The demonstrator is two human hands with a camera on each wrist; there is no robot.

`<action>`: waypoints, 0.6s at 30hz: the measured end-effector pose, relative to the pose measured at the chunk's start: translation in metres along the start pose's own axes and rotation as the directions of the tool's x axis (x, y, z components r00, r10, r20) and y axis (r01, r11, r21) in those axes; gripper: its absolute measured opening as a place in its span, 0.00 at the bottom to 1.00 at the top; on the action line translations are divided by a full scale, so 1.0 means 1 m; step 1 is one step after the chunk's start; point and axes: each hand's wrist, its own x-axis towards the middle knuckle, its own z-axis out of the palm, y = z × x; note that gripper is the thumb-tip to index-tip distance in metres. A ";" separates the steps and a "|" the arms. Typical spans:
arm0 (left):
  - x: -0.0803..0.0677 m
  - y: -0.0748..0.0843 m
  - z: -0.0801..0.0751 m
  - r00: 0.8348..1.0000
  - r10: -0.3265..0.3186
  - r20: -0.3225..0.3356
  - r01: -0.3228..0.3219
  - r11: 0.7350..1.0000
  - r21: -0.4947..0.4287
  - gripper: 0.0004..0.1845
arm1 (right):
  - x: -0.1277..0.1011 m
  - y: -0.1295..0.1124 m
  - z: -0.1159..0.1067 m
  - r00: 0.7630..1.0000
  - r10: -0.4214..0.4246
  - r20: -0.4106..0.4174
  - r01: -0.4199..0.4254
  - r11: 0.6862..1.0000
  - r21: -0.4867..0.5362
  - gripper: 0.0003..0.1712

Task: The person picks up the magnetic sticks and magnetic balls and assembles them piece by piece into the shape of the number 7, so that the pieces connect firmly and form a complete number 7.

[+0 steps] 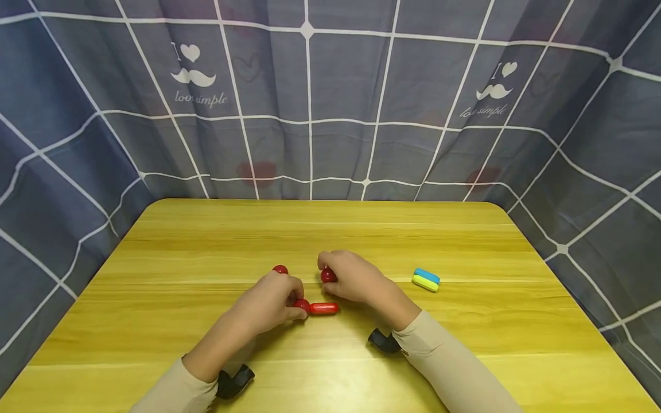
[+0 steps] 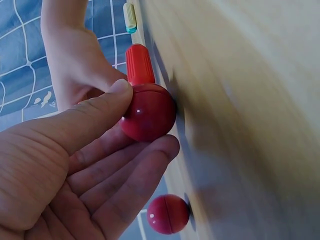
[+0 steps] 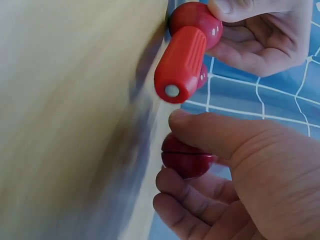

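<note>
My left hand (image 1: 271,301) pinches a glossy red ball (image 2: 149,112) between thumb and fingers, low over the table. Against that ball sits a short red ridged rod (image 1: 324,308), its free end pointing right and showing a silvery metal tip in the right wrist view. With thumb and fingertips my right hand (image 1: 356,276) grips another red ball (image 3: 187,157) with a dark seam, just beyond the rod and apart from it. A third red ball (image 2: 168,214) rests on the table behind my left hand, partly hidden by it in the head view.
To the right on the wooden table (image 1: 361,229) lie a blue rod (image 1: 427,275) and a yellow rod (image 1: 426,283), side by side. A grey checked curtain (image 1: 341,74) hangs behind the table and along its sides. Black wrist mounts (image 1: 234,381) show below the sleeves.
</note>
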 end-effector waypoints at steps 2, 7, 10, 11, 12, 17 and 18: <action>0.000 0.000 0.000 1.000 -0.002 -0.001 0.002 1.000 -0.002 0.12 | -0.006 0.001 -0.002 1.000 -0.008 -0.001 0.008 1.000 0.012 0.17; 0.000 -0.001 0.000 1.000 -0.001 -0.004 0.001 1.000 -0.002 0.12 | -0.021 0.003 -0.006 1.000 0.008 0.002 -0.008 0.999 0.037 0.17; 0.000 -0.002 0.001 1.000 0.001 -0.005 -0.001 1.000 -0.004 0.12 | -0.029 0.003 -0.008 1.000 0.024 0.017 -0.025 0.998 0.054 0.18; 0.000 -0.002 0.001 1.000 0.003 -0.005 -0.003 1.000 -0.008 0.12 | -0.032 0.003 -0.008 0.999 0.029 0.022 -0.030 0.998 0.055 0.18; 0.000 -0.002 0.002 1.000 0.004 -0.007 -0.004 1.000 -0.011 0.12 | -0.034 0.003 -0.009 0.999 0.034 0.026 -0.036 0.998 0.057 0.19; 0.001 -0.001 0.003 1.000 0.002 -0.020 -0.002 1.000 -0.021 0.12 | -0.046 0.005 -0.010 0.999 0.045 0.030 -0.046 0.998 0.045 0.19; 0.001 -0.001 0.004 1.000 0.000 -0.023 0.000 1.000 -0.020 0.12 | -0.048 0.005 -0.010 0.999 0.044 0.031 -0.046 0.998 0.042 0.19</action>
